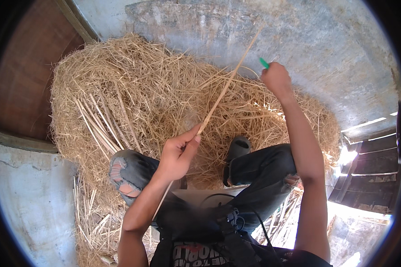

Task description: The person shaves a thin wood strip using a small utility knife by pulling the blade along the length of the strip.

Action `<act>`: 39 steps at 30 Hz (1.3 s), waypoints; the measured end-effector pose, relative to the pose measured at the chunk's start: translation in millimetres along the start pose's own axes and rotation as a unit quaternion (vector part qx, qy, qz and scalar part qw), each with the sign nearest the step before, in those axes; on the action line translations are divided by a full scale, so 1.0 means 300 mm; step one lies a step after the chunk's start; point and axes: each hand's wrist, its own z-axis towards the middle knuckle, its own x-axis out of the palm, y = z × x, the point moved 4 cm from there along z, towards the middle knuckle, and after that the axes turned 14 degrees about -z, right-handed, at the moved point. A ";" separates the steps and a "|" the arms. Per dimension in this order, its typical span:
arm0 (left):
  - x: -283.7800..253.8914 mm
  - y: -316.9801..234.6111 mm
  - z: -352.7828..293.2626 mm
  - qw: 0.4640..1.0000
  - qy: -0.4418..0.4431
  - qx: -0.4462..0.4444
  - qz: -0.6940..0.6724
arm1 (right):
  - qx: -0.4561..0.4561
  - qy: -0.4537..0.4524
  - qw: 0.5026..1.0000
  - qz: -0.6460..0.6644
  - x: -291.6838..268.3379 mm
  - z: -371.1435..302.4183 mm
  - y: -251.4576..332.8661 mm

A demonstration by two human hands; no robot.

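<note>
A long, thin, pale bamboo-like stick (pixel 227 84) slants up and away to the right over the straw. My left hand (pixel 178 152) is closed round its lower part, between my knees, thumb on top. The stick's tail passes under my wrist toward my lap. Farther out, near the wall, my right hand (pixel 277 80) makes a fist round a green tool or handle (pixel 264 62), whose end pokes out on the left. The rest of it is hidden in the fist. That hand is apart from the stick. A thin curved strip shows between them.
A big heap of straw (pixel 142 84) fills the floor before me, with several cut sticks (pixel 100 124) lying on it at left. A worn grey wall (pixel 325 40) stands behind. Dark slats (pixel 370 169) are at right. My dark sandal (pixel 239 147) rests on the straw.
</note>
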 end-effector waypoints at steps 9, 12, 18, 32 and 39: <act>0.000 -0.031 0.017 0.992 0.003 -0.040 -0.123 | -0.077 -0.059 0.956 0.275 -0.111 -0.132 0.041; 0.009 -0.043 0.019 0.991 -0.004 -0.052 -0.124 | -0.162 -0.059 0.929 0.326 -0.171 -0.216 0.133; 0.007 -0.047 0.025 0.992 -0.010 -0.057 -0.114 | -0.330 0.040 0.901 0.278 -0.154 -0.347 0.275; -0.009 -0.043 0.025 0.990 0.006 -0.036 -0.139 | -0.443 0.102 0.856 0.245 -0.112 -0.456 0.393; -0.001 -0.043 0.015 0.975 0.039 -0.071 -0.206 | -0.450 0.023 0.854 0.261 -0.159 -0.436 0.370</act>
